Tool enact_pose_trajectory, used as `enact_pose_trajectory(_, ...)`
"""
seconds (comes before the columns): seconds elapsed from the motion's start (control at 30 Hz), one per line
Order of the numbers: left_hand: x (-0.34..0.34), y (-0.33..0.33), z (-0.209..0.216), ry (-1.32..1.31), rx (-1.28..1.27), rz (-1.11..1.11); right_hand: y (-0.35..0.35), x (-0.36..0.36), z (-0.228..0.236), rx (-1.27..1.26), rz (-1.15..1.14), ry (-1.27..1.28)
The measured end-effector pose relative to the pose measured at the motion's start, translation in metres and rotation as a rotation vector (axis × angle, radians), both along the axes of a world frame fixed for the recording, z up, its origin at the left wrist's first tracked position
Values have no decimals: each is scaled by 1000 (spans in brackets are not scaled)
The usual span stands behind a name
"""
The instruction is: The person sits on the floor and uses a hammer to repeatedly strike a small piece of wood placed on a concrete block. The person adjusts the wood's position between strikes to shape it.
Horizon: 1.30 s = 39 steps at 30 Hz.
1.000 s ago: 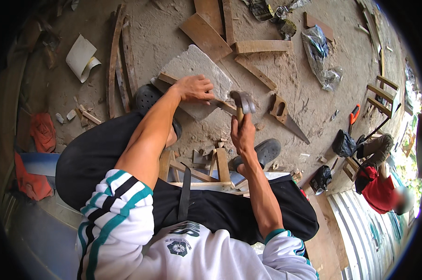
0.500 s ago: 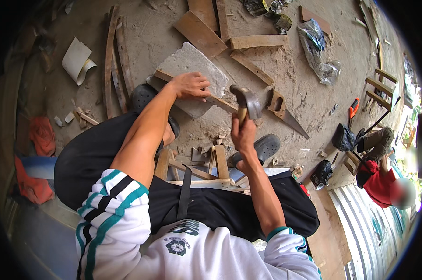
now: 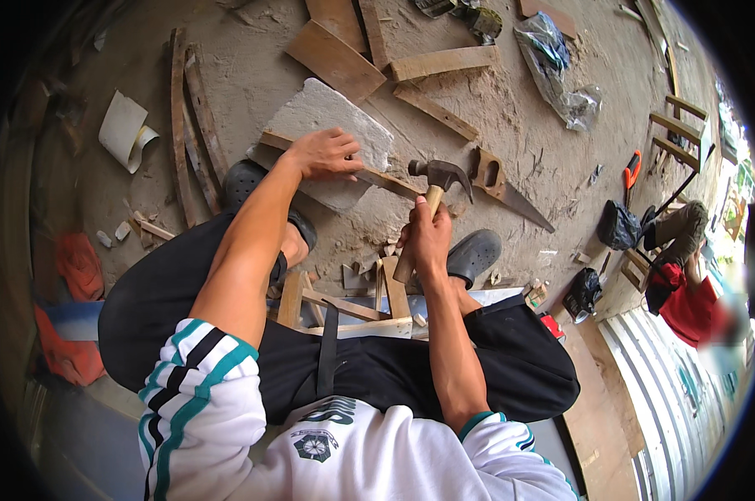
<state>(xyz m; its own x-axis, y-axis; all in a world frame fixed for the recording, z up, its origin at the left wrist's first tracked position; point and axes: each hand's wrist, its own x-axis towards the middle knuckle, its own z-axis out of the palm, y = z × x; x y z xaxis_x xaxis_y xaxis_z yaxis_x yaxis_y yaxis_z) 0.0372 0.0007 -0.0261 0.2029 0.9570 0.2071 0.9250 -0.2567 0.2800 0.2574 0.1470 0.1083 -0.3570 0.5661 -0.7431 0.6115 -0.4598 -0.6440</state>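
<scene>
Pinning the narrow wooden strip [image 3: 386,180] against the pale rough slab [image 3: 344,113], the left hand [image 3: 326,156] lies closed over it with bent fingers; how far they wrap underneath is hidden. The strip runs slantwise across the slab, its right end jutting past the edge, and the slab probably serves as a firm block that keeps the wood off the loose dirt. The right hand [image 3: 428,238] is gripping the claw hammer [image 3: 440,173] by its wooden handle, thumb laid along it, a hold that looks suited to steering the head. That head is near the strip's jutting end, though whether they touch cannot be told. The rubber clogs [image 3: 475,255] are planted wide, seemingly to leave working room between the knees, where a small wooden frame [image 3: 392,282] stands. The handsaw [image 3: 511,199] lies just beyond the hammer, within easy reach. Compared with half a second ago, the hammer has turned: its head now shows side-on, striking face leftward and claw to the right, and the handle's butt appears below the fist. The left hand keeps its place on the strip, while the whole view has shifted slightly, setting slab and strip farther left.
</scene>
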Motion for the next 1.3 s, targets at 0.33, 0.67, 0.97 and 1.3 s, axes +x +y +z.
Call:
enact_pose_trajectory(0.33, 1, 2, 1, 27, -59, -16, 3, -16, -18, -270, -110, -129)
enact_pose_trajectory(0.67, -1, 2, 2, 24, -40, -25, 22, -21, -17, -222, -344, -80)
enact_pose_trajectory(0.97, -3, 0, 5, 38, -60, -27, 14, -15, 2, -373, -421, 14)
enact_pose_trajectory(1.3, -6, 4, 6, 68, -37, -73, -12, -29, 5, -425, -281, 17)
